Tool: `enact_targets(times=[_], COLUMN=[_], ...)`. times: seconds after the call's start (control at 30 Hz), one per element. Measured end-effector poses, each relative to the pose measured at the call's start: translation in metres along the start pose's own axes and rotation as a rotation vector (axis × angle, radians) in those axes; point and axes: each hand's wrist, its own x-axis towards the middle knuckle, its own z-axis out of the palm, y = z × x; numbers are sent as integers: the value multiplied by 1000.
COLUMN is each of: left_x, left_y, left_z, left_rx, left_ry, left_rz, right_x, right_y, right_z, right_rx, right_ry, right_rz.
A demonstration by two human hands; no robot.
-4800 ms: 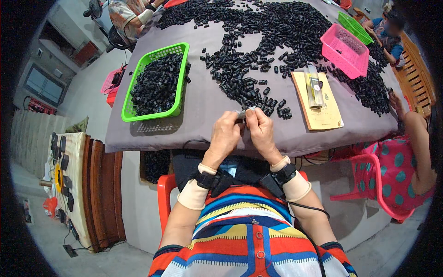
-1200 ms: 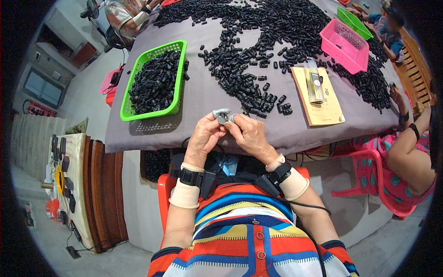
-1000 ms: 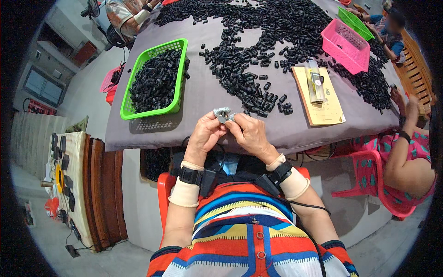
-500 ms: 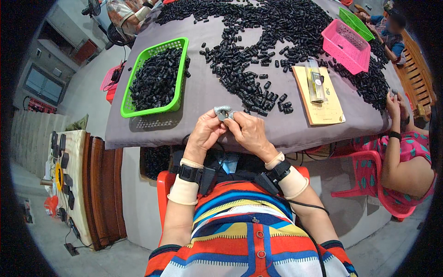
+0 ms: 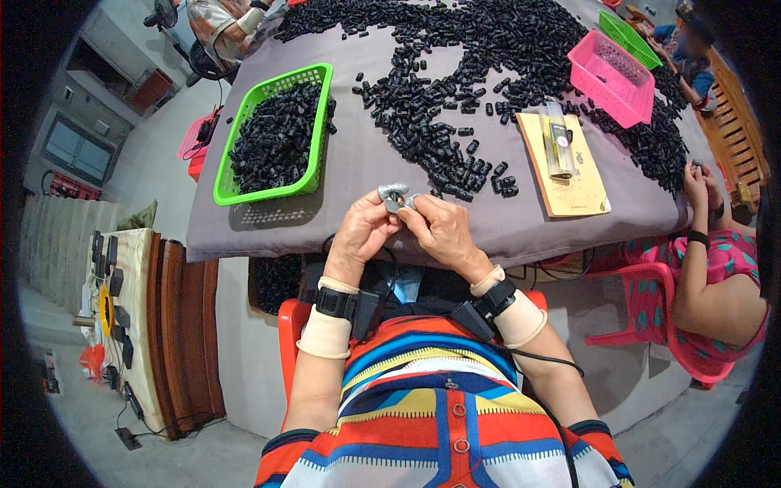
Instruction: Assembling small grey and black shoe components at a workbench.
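Note:
My left hand [image 5: 363, 231] and my right hand [image 5: 444, 231] meet at the near edge of the cloth-covered table, thumbs and fingers pinched together. Between their tips is a small dark piece [image 5: 395, 198], mostly hidden by the fingers, its kind too small to make out. Silvery grey coverings wrap some of the fingertips. Just beyond the hands lie loose short black cylindrical pieces [image 5: 455, 175], which spread into a large heap at the far side. To the left, a green plastic basket [image 5: 313, 171] holds many similar black pieces.
A yellow-brown pad [image 5: 582, 195] with a clear packet [image 5: 558, 146] lies on the right. Behind it stand a pink basket [image 5: 610, 77] and a green basket [image 5: 630, 39]. Co-workers sit at the right and far left. A red chair [image 5: 294, 321] is under me.
Both hands stay almost in place, with slight finger movement around the small piece. The view shifts a little. Otherwise the table looks the same.

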Motion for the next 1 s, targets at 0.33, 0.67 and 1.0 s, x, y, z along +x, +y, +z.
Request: enact_targets(times=[0.33, 0.67, 1.0], left_x=[4, 1, -1], left_y=[2, 3, -1], left_z=[-4, 3, 12], left_rx=[7, 56, 72], left_ry=[-2, 26, 64], left_rz=[-2, 6, 17], right_x=[4, 7, 0], right_y=[2, -1, -2], right_z=[2, 7, -1], right_rx=[-3, -17, 116], right_ry=[-6, 32, 73], right_rz=[-4, -25, 139])
